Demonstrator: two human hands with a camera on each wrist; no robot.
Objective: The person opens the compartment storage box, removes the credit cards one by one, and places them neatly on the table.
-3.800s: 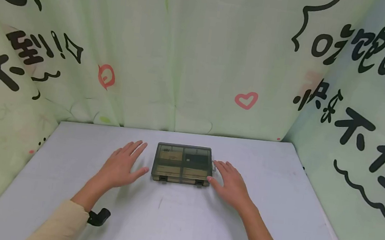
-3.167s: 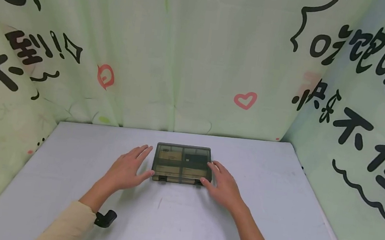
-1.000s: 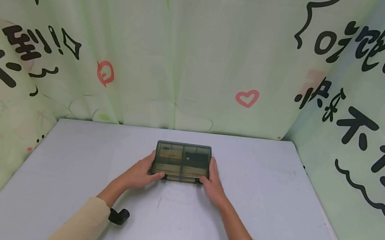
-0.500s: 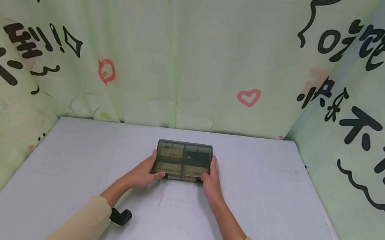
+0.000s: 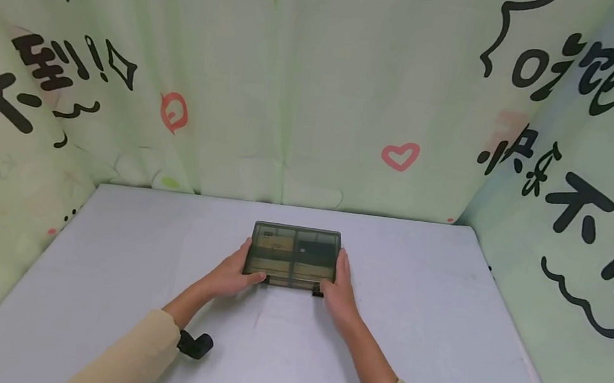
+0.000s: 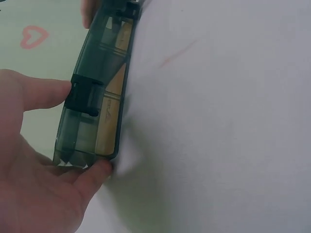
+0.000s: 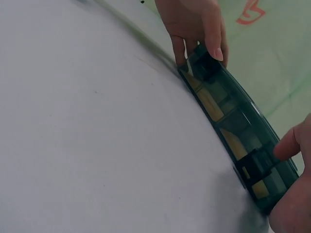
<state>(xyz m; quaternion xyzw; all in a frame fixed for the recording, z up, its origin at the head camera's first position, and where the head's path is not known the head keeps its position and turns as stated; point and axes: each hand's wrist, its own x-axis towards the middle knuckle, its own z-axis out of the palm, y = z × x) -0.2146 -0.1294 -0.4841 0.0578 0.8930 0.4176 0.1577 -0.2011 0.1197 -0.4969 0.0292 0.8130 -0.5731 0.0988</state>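
A dark translucent compartment box (image 5: 293,255) stands at the middle of the table, its lid down. Tan and dark pieces show through the lid. My left hand (image 5: 229,276) grips the box's left end; in the left wrist view its thumb touches the left latch (image 6: 85,95) and its fingers lie against the end wall. My right hand (image 5: 339,294) holds the right end, with the thumb at the right latch (image 7: 256,165). That latch sticks out from the front wall. Most of the right fingers are hidden behind the box.
The white table (image 5: 274,366) spreads on all sides of the box. Pale green curtains (image 5: 296,88) with black lettering and red drawings hang behind it and at both sides. A small black camera sits on each wrist.
Both hands have moved inward from beside the box and now grip its ends. Over the last half second the right latch has swung outward under the right thumb.
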